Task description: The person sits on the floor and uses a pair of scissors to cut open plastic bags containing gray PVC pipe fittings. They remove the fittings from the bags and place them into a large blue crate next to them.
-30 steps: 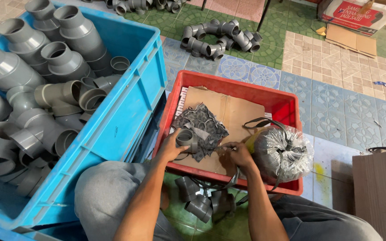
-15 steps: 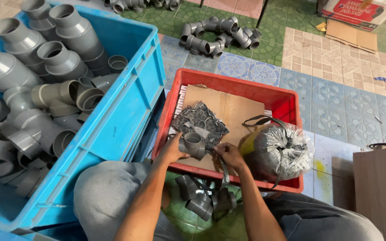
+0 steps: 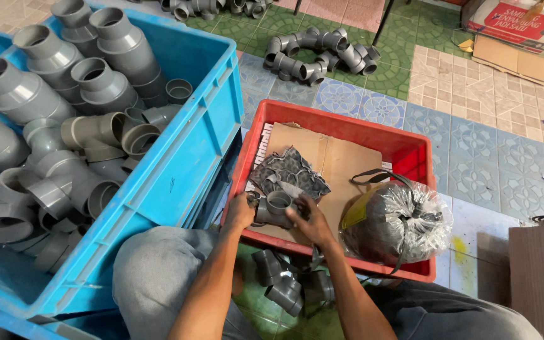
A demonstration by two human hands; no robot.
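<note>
A grey plastic pipe tee fitting (image 3: 274,208) sits between both hands over the near edge of the red crate (image 3: 410,151). My left hand (image 3: 240,211) grips its left end. My right hand (image 3: 308,220) wraps its right side from the front. Just behind the fitting lies a dark patterned rag (image 3: 289,173) on a sheet of brown cardboard (image 3: 341,160) that lines the crate. A few more grey fittings (image 3: 284,280) lie on the green floor between my knees, below my hands.
A big blue crate (image 3: 184,164) full of large grey pipe fittings stands at the left. A clear plastic bag of wound cord (image 3: 398,220) fills the red crate's right corner. More grey elbows (image 3: 316,53) lie on the tiled floor behind; a wooden board (image 3: 539,277) is at right.
The camera view has shifted slightly. Both hands have closed in around the grey tee fitting and lowered it a little toward the crate's near edge.
</note>
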